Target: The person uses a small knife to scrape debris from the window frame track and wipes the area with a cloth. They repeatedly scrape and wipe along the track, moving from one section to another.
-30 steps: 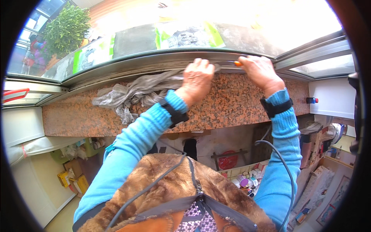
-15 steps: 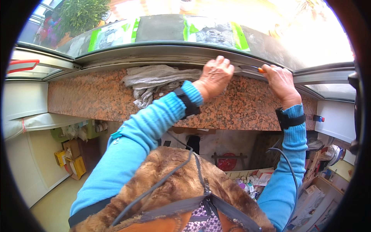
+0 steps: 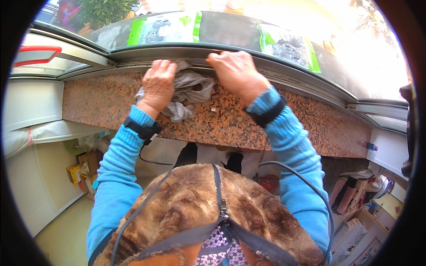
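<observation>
My left hand [image 3: 158, 85] is closed on the grey rag [image 3: 193, 84], its fingertips at the inner edge of the window track [image 3: 284, 73]. The rag lies bunched on the speckled reddish granite sill [image 3: 284, 128] and against the track. My right hand [image 3: 239, 74] is closed round a thin tool, of which a bit of the orange handle [image 3: 209, 61] shows at the knuckles. Its working end points left along the track; its exact kind I cannot make out. A small whitish scrap [image 3: 213, 109] lies on the sill beside the rag.
Beyond the track, two green-edged clear plastic bags [image 3: 164, 29] lie on the grey outer ledge. A red-framed object [image 3: 37, 55] is at the left window pane. Toward the sill's right end stands a small bottle with a blue cap [image 3: 368, 146]. Cables hang along both my sleeves.
Both hands have moved left along the track, the right one with the orange-handled tool. The left hand is now at the rag's left part, and the rag is bunched up more tightly.
</observation>
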Motion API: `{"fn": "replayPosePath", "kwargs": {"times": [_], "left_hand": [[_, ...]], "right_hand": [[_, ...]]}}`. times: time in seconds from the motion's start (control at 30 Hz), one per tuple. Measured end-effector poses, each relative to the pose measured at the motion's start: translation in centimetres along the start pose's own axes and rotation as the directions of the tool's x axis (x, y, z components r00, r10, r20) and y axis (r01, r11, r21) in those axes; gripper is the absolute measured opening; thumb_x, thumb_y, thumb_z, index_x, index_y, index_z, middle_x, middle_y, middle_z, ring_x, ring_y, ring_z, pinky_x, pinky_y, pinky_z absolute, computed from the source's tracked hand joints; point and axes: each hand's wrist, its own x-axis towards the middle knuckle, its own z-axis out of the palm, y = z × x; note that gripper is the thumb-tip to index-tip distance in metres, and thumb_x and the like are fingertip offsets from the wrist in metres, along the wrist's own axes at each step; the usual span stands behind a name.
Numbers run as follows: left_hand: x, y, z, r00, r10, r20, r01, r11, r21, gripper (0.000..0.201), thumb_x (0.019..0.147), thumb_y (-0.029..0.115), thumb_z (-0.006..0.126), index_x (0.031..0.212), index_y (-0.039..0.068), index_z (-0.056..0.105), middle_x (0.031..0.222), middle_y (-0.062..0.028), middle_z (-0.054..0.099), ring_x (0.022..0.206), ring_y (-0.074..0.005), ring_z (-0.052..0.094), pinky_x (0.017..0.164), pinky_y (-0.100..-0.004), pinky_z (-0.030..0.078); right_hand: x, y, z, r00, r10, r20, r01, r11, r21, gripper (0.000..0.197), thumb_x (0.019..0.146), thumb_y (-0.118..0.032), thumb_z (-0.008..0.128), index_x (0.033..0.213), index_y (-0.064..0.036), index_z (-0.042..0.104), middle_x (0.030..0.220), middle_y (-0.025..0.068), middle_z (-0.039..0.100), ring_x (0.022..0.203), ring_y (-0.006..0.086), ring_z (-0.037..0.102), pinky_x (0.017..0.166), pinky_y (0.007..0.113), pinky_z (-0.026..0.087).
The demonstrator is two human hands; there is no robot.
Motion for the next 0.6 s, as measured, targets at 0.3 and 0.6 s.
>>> {"fn": "replayPosePath", "kwargs": {"times": [0.3,0.6], "left_hand": [[-2.5,-2.7,-3.5,0.964,-0.235,-0.128,0.176,0.917,-0.357,0.044,0.082,-0.017,0.05,0.118,0.001,0.07,0.114,-0.0182,0.072,0.114,-0.0371,0.068,0.102,-0.0458,0.055],[-9.7,6.7,-3.5,0.984,-0.14,0.106,0.173,0.877,-0.449,0.041,0.075,-0.016,0.053,0.11,0.002,0.067,0.117,-0.0154,0.069,0.117,-0.0389,0.064,0.105,-0.0485,0.051]], "right_hand": [[-6.4,-0.8,1.1,0.846,0.223,-0.485,-0.069,0.947,0.315,0.006,0.098,-0.011,0.066,0.103,-0.0077,0.068,0.09,0.0102,0.071,0.08,0.0286,0.071,0.072,0.04,0.055],[-34.2,7.3,10.1,0.182,0.975,-0.128,-0.606,0.214,0.766,0.019,0.11,-0.013,0.059,0.125,-0.0022,0.063,0.091,0.0052,0.064,0.082,0.0143,0.062,0.077,0.031,0.054]]}}
